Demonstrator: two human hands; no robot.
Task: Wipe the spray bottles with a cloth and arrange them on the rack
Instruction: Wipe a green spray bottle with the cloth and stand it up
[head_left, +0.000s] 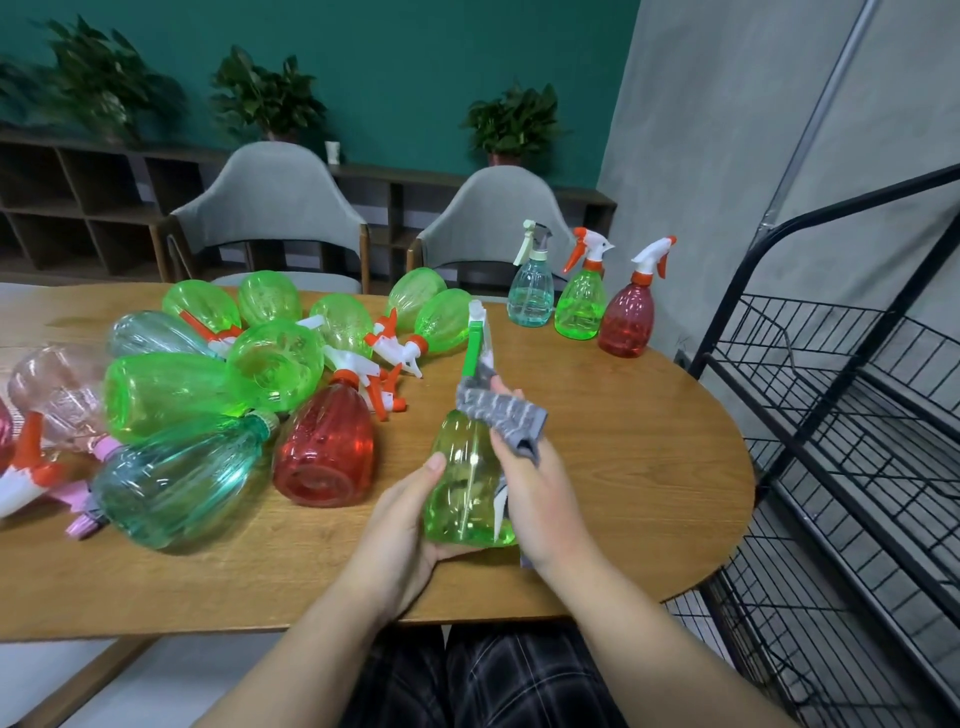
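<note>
i see my left hand cupping the base of the green spray bottle, fingers curled round it, just above the bench. my right hand presses the grey cloth round its neck. right of the bottle, the rack shelves hold nothing.

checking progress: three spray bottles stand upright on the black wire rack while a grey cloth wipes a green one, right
Not quite. The head view shows the three upright spray bottles standing on the wooden table, not the black wire rack. The grey cloth does wipe the green plastic spray bottle.
</note>
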